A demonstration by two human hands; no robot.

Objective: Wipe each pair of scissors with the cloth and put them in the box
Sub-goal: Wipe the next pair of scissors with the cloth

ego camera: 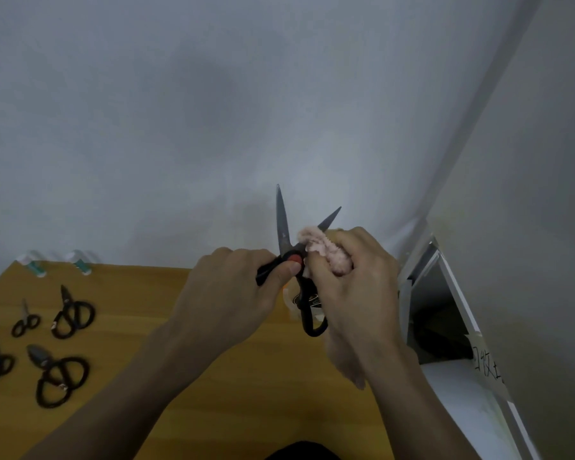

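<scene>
My left hand (233,287) grips one black handle of the scissors (284,234), thumb pressed right by the red pivot, so the pair stays steady and held up off the table (186,327). The blades are spread wide, one pointing straight up, the other angled off to the right, and I reckon that's the point: opened like this, the inner faces are exposed for wiping. My right hand (356,277) is curled tight round the pink cloth (326,254), bunching it against the base of the right-hand blade near the pivot; a tail of cloth hangs down below my wrist. The free handle loop dangles beneath, between my two hands.

Moving outward: the box (445,310) sits just to my right, white flap up, dark inside, close enough that dropping this pair in should be a short reach. I can't tell what's already in there. Over on the left of the table, four more pairs (72,315) lie waiting, well apart from my hands, with the edge of something dark at the far left that may be another. Two small bottles (35,265) stand at the table's far edge.

So I'd judge I'm mid-wipe, with most of the job ahead. Those tips are sharp; fingers stay behind the cloth.
</scene>
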